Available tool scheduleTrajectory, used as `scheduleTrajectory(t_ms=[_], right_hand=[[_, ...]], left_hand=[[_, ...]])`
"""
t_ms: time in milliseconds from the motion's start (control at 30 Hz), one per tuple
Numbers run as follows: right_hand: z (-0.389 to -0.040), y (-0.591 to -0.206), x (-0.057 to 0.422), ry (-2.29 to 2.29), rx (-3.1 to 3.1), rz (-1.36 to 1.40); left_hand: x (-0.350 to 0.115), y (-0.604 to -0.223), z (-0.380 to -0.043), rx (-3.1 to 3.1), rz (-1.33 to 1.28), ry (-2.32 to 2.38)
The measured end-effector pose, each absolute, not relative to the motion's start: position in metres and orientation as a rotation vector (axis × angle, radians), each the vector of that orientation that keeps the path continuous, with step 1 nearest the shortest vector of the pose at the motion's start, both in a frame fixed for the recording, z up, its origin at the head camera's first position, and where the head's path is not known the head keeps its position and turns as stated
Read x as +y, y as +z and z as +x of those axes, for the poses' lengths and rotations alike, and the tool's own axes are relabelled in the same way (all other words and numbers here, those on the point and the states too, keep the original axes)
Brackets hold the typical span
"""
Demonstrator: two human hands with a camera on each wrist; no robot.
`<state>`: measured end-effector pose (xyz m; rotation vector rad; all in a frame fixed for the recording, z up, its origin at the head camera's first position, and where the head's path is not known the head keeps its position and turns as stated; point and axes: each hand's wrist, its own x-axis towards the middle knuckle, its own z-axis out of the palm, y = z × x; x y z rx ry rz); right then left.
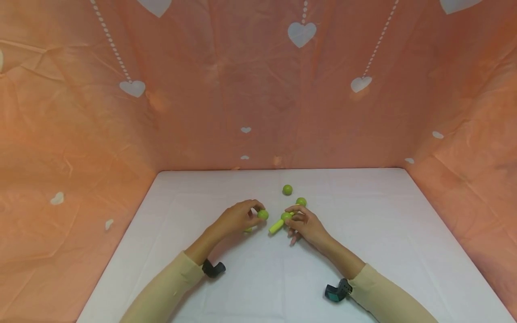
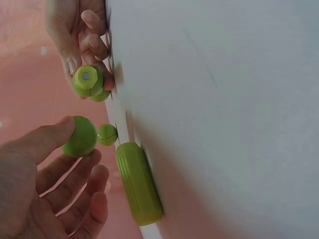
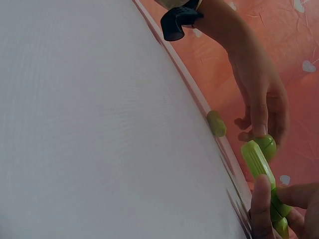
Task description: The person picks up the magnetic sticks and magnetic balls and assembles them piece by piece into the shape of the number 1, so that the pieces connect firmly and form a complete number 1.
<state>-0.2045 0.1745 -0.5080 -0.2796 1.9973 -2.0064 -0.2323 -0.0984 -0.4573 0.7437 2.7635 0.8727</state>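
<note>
Between its thumb and fingertips my left hand pinches a green ball, seen large in the left wrist view. My right hand grips another green ball with a yellow-green ribbed rod joined to it, pointing toward the left hand. A second rod extends from the other side of that ball in the right wrist view, and a further ball shows beyond the fingers. In the left wrist view, the near rod's end has a small grey disc. The left-hand ball stands close to the rod's free end.
A loose green rod lies on the white table beneath the left hand. Farther back rests a single green ball. Orange cloth with white hearts rises behind and at both sides. Each wrist carries a black camera.
</note>
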Motion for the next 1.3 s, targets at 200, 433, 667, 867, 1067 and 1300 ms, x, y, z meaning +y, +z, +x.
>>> scheduleTrajectory(t_ms=[200, 433, 667, 867, 1067, 1300], right_hand=[[-0.205, -0.510, 0.175, -1.989, 2.009, -0.273], [-0.206, -0.510, 0.175, -1.987, 2.014, -0.263], [-0.206, -0.511, 0.175, -1.989, 2.012, -0.251], [-0.206, -0.510, 0.176, -1.987, 2.011, -0.260], [-0.206, -0.510, 0.176, -1.989, 2.004, -0.248], [-0.204, -0.507, 0.174, -2.006, 1.992, -0.294]], left_hand=[[-0.106, -0.457, -0.224, 2.733, 0.785, 0.873], [-0.110, -0.457, -0.218, 2.706, 0.821, 0.832], [-0.115, -0.460, -0.214, 2.658, 0.844, 0.808], [-0.114, -0.462, -0.212, 2.669, 0.866, 0.770], [-0.112, -0.463, -0.207, 2.657, 0.869, 0.759], [-0.109, -0.463, -0.204, 2.661, 0.929, 0.739]])
